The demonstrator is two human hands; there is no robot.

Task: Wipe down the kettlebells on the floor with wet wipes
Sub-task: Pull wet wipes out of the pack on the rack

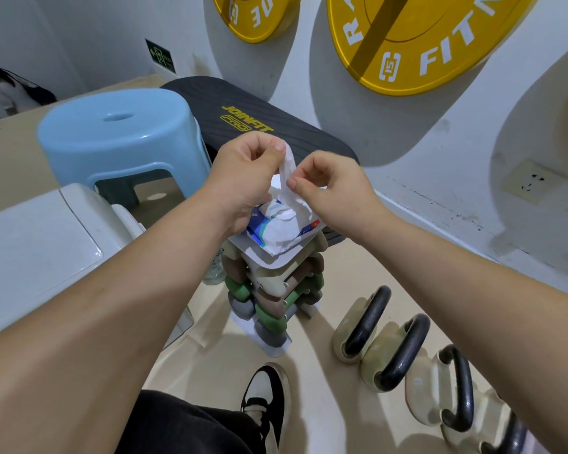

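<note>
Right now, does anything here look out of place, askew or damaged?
The wipe pack is perched crumpled atop the dumbbell stack. The wall above the skirting is scuffed and stained. The kettlebells stand in a row.

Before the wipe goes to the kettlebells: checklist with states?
1. Wipe gripped: ok, left hand and right hand both pinch it.
2. Wipe clear of pack: not ok, its lower end runs into the opening.
3. Wipe spread out: not ok, bunched into a strip.
4. Pack steady on the dumbbell stack: cannot tell.
5. Kettlebells free to wipe: ok, they stand in a row on the floor with handles uncovered.
</note>
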